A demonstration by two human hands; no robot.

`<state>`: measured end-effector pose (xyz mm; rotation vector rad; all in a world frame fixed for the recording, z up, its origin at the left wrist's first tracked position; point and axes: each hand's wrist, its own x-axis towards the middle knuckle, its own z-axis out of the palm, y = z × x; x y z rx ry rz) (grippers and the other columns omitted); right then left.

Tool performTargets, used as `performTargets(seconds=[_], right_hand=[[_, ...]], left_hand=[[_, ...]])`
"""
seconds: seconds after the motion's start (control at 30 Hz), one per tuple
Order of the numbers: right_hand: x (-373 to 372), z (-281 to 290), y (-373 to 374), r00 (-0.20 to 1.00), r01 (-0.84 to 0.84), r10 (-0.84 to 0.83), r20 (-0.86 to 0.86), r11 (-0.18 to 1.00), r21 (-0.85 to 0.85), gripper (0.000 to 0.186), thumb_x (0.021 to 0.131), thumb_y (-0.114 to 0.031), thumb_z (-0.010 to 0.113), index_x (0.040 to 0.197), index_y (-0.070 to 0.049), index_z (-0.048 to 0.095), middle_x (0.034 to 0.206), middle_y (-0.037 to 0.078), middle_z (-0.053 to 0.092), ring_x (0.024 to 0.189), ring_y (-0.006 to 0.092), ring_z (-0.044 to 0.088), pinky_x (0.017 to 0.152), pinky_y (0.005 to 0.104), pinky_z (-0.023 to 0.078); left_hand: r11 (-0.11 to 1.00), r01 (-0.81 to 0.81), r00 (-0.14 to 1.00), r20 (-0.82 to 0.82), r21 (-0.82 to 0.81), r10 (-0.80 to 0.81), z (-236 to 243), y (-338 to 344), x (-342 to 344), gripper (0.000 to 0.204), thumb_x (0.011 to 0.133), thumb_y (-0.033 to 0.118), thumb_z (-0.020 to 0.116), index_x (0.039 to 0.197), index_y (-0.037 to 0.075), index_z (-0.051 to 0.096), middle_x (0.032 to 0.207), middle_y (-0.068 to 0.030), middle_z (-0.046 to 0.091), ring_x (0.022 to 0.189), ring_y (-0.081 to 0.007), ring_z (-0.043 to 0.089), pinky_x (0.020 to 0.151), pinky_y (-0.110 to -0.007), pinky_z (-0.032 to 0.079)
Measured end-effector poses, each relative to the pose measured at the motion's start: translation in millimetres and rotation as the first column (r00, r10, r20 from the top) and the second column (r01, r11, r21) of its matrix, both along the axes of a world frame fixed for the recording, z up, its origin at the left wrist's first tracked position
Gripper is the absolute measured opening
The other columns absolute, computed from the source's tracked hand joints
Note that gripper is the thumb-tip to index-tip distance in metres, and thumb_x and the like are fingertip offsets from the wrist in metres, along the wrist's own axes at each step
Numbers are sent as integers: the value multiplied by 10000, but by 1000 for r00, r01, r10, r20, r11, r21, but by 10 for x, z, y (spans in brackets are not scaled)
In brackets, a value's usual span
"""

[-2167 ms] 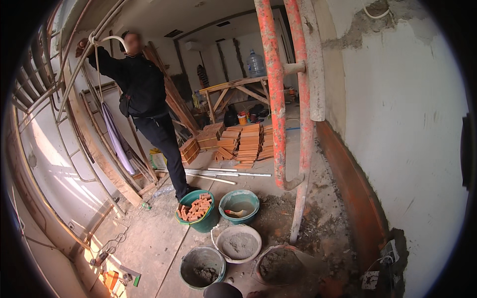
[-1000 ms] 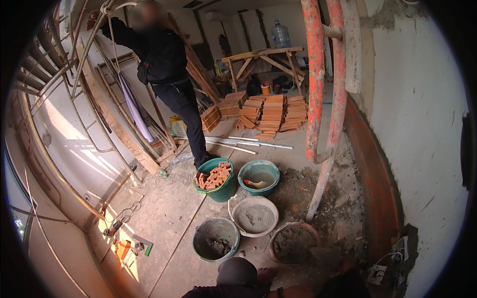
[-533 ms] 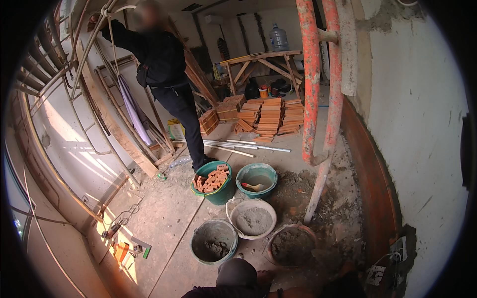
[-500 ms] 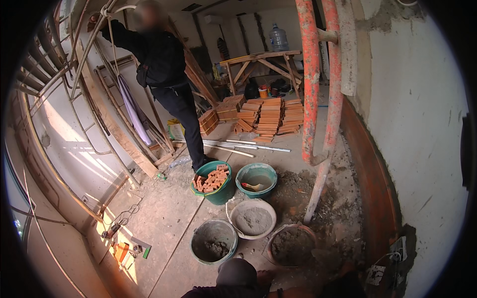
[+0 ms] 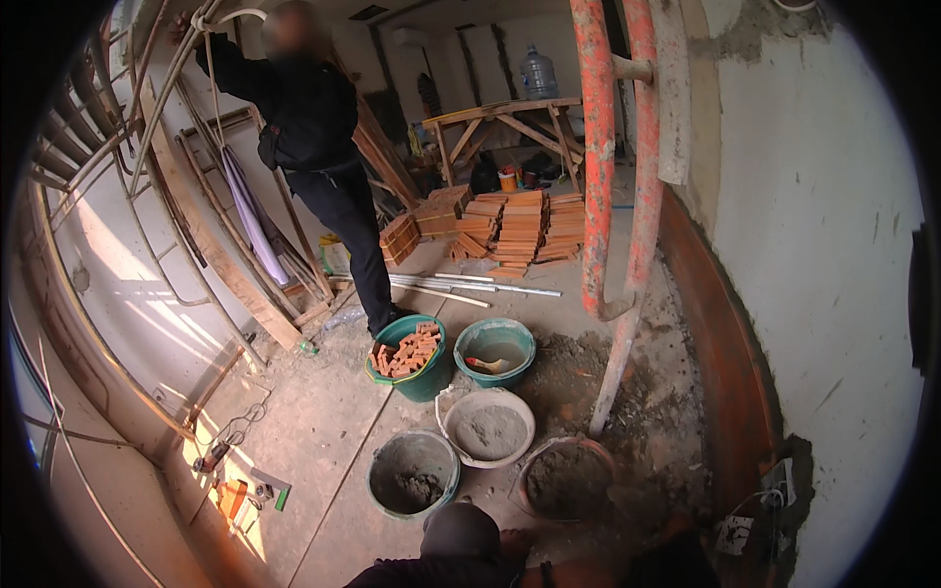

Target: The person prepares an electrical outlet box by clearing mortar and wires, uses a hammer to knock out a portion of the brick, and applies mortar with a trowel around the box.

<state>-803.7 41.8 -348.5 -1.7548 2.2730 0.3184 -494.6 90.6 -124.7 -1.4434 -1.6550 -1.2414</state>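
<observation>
Neither of my hands can be made out. At the lower edge are a dark rounded shape (image 5: pixel 461 532), perhaps my knee, and dim shapes in shadow. Closest to these stand a dark bucket (image 5: pixel 374 490) with some wet mortar in its bottom and a shallow tub (image 5: pixel 610 461) of dark, rough mortar. Just beyond is a pale bucket (image 5: pixel 530 431) with grey mortar and a rope handle. Farther off, a green bucket (image 5: pixel 428 380) is heaped with broken brick pieces. Beside it, a teal bucket (image 5: pixel 529 367) holds greyish water and a red-and-pale tool.
A person in black (image 5: pixel 314 127) stands at far left, one arm raised to metal scaffolding. Stacked bricks (image 5: pixel 520 225) lie before a wooden trestle (image 5: pixel 500 118). An orange-red pole (image 5: pixel 596 157) rises at right. An angle grinder (image 5: pixel 214 457) with a cord lies on the left floor.
My view has shifted slightly, so the scene sits a little further left and higher. The buckets and the standing person look otherwise the same.
</observation>
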Motion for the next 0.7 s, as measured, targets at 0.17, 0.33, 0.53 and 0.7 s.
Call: performTargets(seconds=[0.17, 0.33, 0.53, 0.7], right_hand=[[197, 157, -55, 995, -14, 6, 99, 996, 87, 411, 960, -326, 580, 1281, -78, 641, 1239, 149, 657, 1090, 306, 669, 938, 476, 532], [177, 229, -50, 994, -11, 1, 112, 996, 94, 406, 965, -318, 571, 1285, -77, 638, 1234, 148, 657, 1087, 304, 668, 936, 473, 531], [131, 273, -34, 992, -18, 7, 127, 996, 85, 400, 972, -308, 560, 1289, -76, 634, 1228, 146, 658, 1085, 301, 667, 935, 469, 531], [144, 280, 43, 990, -32, 19, 140, 996, 88, 395, 978, -299, 551, 1293, -75, 631, 1223, 145, 658, 1083, 299, 666, 933, 465, 531]], left_hand=[[969, -238, 961, 131, -64, 245, -274, 115, 157, 340, 942, 338, 563, 793, 38, 620, 751, -169, 562, 680, -353, 524, 622, -501, 408], [865, -454, 823, 272, -215, 499, -165, 169, 298, 345, 933, 366, 586, 869, 30, 637, 826, -185, 587, 767, -365, 548, 692, -505, 426], [563, -590, 421, 374, -579, 826, 688, 229, 508, 382, 922, 399, 613, 961, 21, 657, 916, -205, 617, 872, -380, 576, 777, -511, 449], [436, -491, 245, 361, -754, 900, 1185, 270, 469, 433, 912, 426, 636, 1038, 13, 674, 991, -221, 641, 959, -393, 600, 847, -515, 468]])
